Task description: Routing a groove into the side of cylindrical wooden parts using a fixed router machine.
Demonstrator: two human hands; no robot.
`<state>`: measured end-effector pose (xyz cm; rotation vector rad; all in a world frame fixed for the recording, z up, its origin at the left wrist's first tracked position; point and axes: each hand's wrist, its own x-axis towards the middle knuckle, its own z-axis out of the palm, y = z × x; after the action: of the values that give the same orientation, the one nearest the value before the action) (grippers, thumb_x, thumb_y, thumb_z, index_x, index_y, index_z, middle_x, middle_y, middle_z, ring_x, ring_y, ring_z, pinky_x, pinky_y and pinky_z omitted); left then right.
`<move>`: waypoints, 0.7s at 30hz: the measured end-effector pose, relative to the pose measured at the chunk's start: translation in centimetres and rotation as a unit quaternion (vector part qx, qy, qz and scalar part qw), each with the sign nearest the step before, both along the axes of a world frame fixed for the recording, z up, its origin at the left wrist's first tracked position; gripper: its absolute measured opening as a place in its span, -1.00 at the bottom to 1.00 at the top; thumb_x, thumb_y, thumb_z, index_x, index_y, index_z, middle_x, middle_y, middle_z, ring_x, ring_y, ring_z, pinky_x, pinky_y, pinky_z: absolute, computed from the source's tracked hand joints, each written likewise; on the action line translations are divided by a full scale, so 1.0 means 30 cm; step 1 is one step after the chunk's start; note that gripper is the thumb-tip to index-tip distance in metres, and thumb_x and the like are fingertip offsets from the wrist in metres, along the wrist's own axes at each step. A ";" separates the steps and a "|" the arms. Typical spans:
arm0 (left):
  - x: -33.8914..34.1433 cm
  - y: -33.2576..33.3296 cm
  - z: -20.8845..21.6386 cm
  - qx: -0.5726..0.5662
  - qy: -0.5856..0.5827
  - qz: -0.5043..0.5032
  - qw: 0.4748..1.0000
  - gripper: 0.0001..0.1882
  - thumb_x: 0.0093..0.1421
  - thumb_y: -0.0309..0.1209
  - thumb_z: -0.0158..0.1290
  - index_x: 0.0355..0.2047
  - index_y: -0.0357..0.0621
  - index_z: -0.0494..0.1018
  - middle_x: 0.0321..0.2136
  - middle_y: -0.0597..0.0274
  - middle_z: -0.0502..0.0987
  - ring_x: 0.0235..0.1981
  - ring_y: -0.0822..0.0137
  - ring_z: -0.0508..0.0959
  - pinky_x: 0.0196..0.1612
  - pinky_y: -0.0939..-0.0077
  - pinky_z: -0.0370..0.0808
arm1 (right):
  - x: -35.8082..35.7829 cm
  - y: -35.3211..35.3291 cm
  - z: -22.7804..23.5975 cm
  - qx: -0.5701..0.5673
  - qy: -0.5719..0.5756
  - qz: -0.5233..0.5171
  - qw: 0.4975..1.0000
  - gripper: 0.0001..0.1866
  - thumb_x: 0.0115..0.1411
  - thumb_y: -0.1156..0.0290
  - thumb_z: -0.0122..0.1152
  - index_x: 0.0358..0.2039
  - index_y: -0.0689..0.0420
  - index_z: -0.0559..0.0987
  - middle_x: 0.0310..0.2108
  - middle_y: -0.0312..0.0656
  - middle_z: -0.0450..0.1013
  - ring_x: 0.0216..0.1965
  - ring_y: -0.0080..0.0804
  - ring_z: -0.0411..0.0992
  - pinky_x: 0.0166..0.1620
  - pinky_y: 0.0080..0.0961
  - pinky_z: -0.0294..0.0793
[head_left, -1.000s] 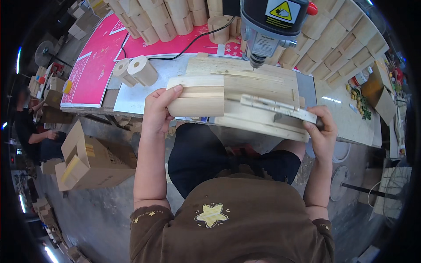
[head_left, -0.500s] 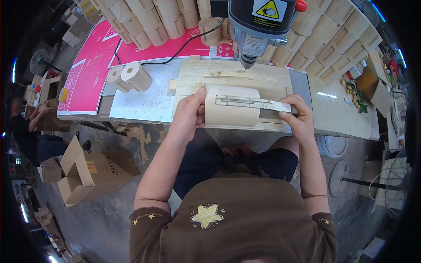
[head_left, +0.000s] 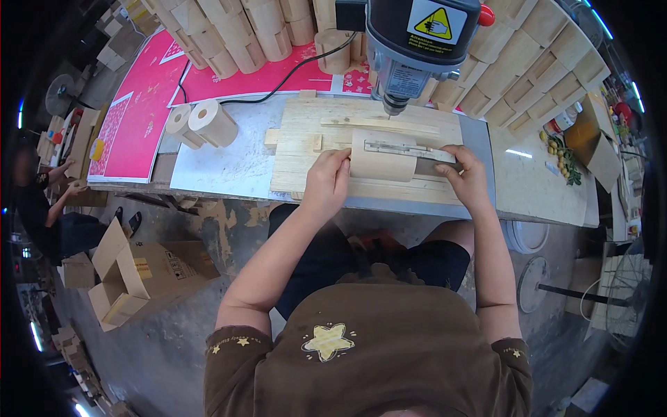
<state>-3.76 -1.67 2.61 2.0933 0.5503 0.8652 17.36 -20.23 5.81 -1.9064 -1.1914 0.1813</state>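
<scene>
A pale wooden cylinder [head_left: 382, 168] lies on its side on a plank jig board [head_left: 295, 167], below the drill press [head_left: 410, 66]. Closed at the cylinder's left end, my left hand [head_left: 326, 182] grips its rim. A long narrow metal bar [head_left: 411, 151] lies along the slot in the cylinder's upper side and sticks out past the right end. My right hand [head_left: 467, 179] pinches that protruding end between thumb and fingers. The drill chuck [head_left: 395, 104] hangs just behind the cylinder, its bit apart from the wood. My left fingertips are partly hidden behind the cylinder.
Two wooden cylinders [head_left: 212, 124] stand left of the board. Stacked slotted cylinders rise at the back left [head_left: 267, 35] and back right [head_left: 535, 69]. A black cable [head_left: 278, 89] crosses the table. An opened carton [head_left: 156, 274] sits on the floor; another person [head_left: 52, 201] works far left.
Both hands have moved the cylinder and metal bar away from me, toward the drill press. The cylinder now sits further back and slightly right on the board.
</scene>
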 end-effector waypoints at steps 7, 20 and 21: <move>0.032 0.065 -0.081 0.190 0.030 0.007 0.981 -0.52 -0.08 -0.24 0.18 -0.15 -0.19 0.44 -0.26 0.14 0.45 -0.13 0.15 0.36 -0.03 0.23 0.20 | 0.083 0.113 -0.020 0.023 -0.051 -0.046 0.997 -0.64 -0.14 0.52 0.34 -0.25 0.21 0.51 -0.29 -0.08 0.47 -0.24 -0.18 0.43 -0.17 -0.45 0.40; 0.057 0.111 -0.086 0.065 0.035 0.044 0.996 -0.24 -0.33 -0.37 0.34 -0.01 -0.05 0.35 -0.42 0.32 0.45 -0.28 0.31 0.42 -0.05 0.23 0.13 | 0.034 0.177 -0.026 0.024 -0.031 -0.036 0.999 -0.62 -0.13 0.53 0.32 -0.22 0.18 0.50 -0.28 -0.09 0.45 -0.19 -0.15 0.40 -0.14 -0.41 0.39; 0.060 0.116 -0.103 0.065 0.035 0.042 0.996 -0.24 -0.33 -0.37 0.34 -0.01 -0.05 0.35 -0.42 0.32 0.45 -0.28 0.31 0.42 -0.05 0.23 0.13 | 0.038 0.179 -0.034 0.033 -0.033 -0.032 0.998 -0.62 -0.13 0.53 0.31 -0.22 0.19 0.50 -0.28 -0.09 0.44 -0.18 -0.15 0.39 -0.13 -0.41 0.38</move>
<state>-1.96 1.80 -0.49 2.2380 0.6387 0.8996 18.48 -14.88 4.79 -1.9020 -1.1643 0.0438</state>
